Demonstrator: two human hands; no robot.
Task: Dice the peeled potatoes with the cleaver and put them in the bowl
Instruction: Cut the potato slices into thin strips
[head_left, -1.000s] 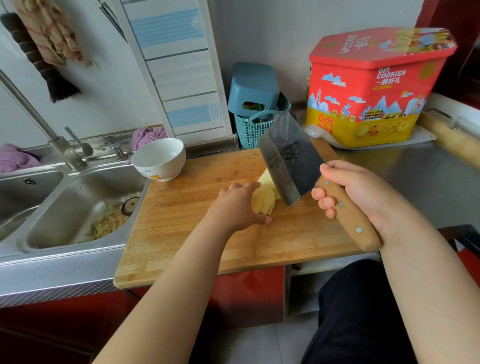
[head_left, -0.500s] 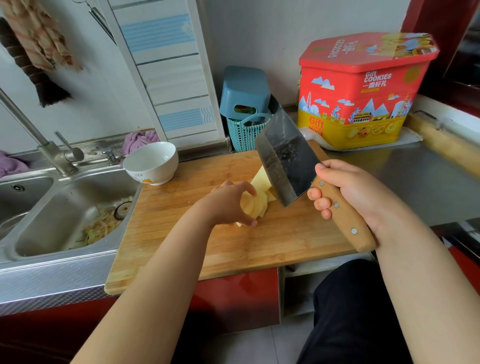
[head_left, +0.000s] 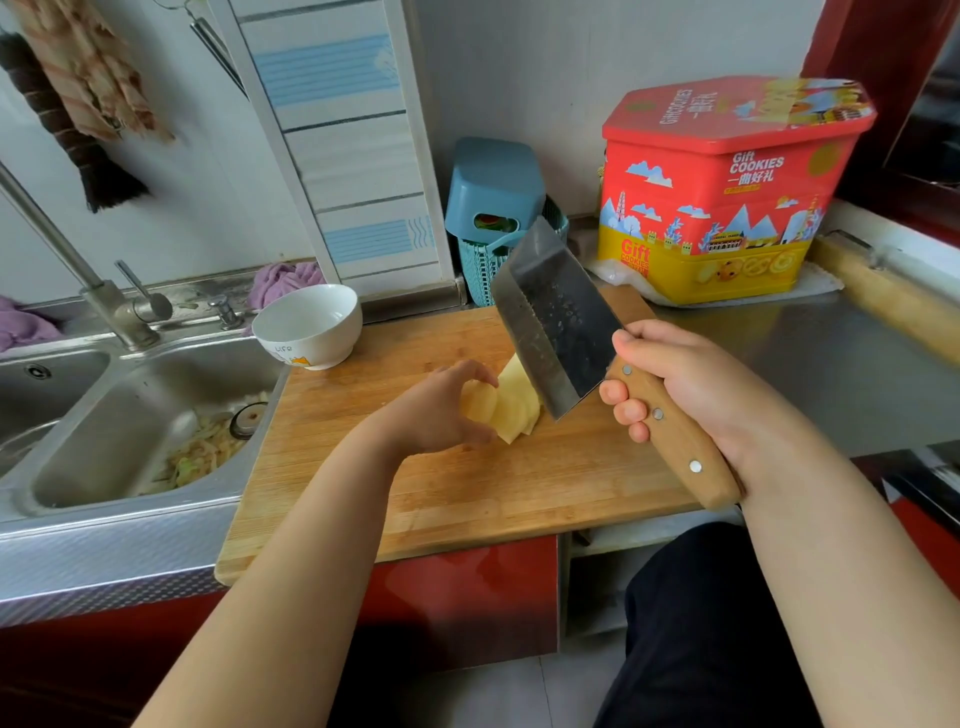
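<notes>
Near the middle of the wooden cutting board (head_left: 452, 483), the potato (head_left: 501, 410) lies as pale yellow, moist-looking slices fanned one over the next, and the left hand (head_left: 441, 410) cups them with curled fingers and thumb around their left end. The right hand (head_left: 691, 384) has its fingers wrapped tight round the wooden handle of the cleaver (head_left: 558, 332), whose dark, speckled blade is tilted just above the slices' right side. The white bowl (head_left: 309, 325) stands at the board's far left corner, beside the sink (head_left: 135, 431).
</notes>
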